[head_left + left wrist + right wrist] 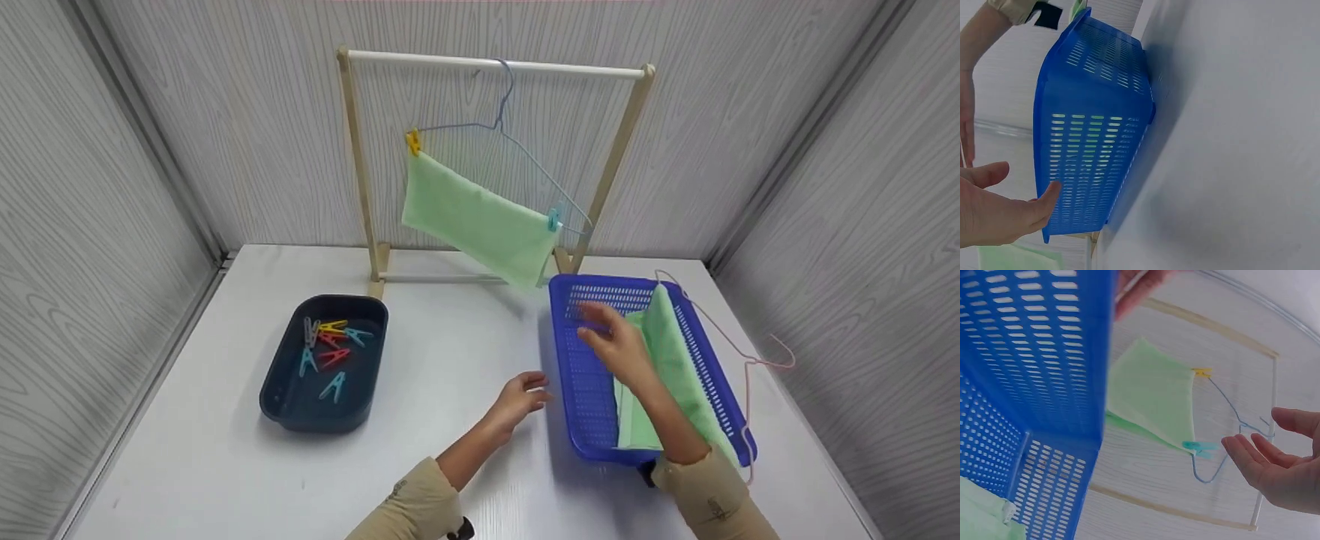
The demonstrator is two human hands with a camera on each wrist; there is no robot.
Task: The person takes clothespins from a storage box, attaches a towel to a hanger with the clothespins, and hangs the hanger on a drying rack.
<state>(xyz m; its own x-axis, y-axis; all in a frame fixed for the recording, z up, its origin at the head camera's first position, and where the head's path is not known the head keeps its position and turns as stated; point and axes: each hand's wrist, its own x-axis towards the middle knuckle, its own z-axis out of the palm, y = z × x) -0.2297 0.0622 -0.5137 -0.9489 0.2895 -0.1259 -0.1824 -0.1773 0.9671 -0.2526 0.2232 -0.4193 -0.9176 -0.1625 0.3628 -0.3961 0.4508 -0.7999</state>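
My left hand (517,405) hovers beside the left wall of the blue basket (590,451), fingers relaxed and holding nothing. Over the basket is my right hand (619,349), loosely bent and empty, with folded green cloths (670,337) below it. A light-green cloth (480,217) hangs from a blue wire hanger (536,163) on the rack. The yellow clothespin (413,142) grips its left corner, and a teal clothespin (553,220) its right corner. The hanger tilts down to the right. In the right wrist view, the right hand (1280,467) overlaps the rack's white bar.
A dark bin (322,426) with several coloured clothespins (334,358) stands at the left. Behind the basket rises the wooden rack (360,172) with its white top rod (427,58). A pink wire hanger (748,390) sticks out over the basket's right rim.
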